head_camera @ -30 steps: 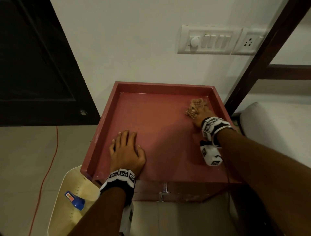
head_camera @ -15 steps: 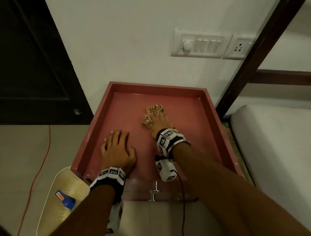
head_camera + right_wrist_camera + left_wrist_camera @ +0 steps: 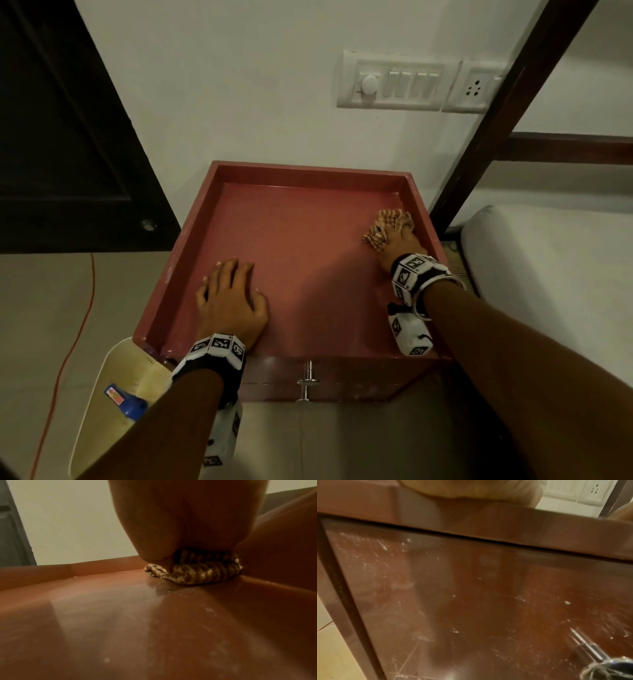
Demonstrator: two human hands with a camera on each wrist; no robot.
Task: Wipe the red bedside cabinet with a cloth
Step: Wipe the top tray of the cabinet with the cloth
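Note:
The red bedside cabinet (image 3: 301, 246) has a recessed top with a raised rim. My left hand (image 3: 229, 294) lies flat on the top near its front left, fingers spread; the left wrist view shows only the heel of the left hand (image 3: 471, 488) above the scuffed cabinet front (image 3: 471, 601). My right hand (image 3: 399, 236) holds a bunched checked cloth (image 3: 387, 219) down on the top, right against the right rim. In the right wrist view the cloth (image 3: 197, 574) is squeezed under the palm of the right hand (image 3: 188, 520), a corner poking out past the thumb.
A metal knob (image 3: 307, 382) sticks out of the cabinet front. A cream bin (image 3: 113, 377) holding a blue item (image 3: 126, 402) stands at the front left. A mattress (image 3: 548, 274) and dark bed post (image 3: 496, 120) flank the right. Switch plate (image 3: 397, 82) on the wall behind.
My right hand swept the cloth from the right side to the middle of the top and back to the right rim. The left hand stayed in place.

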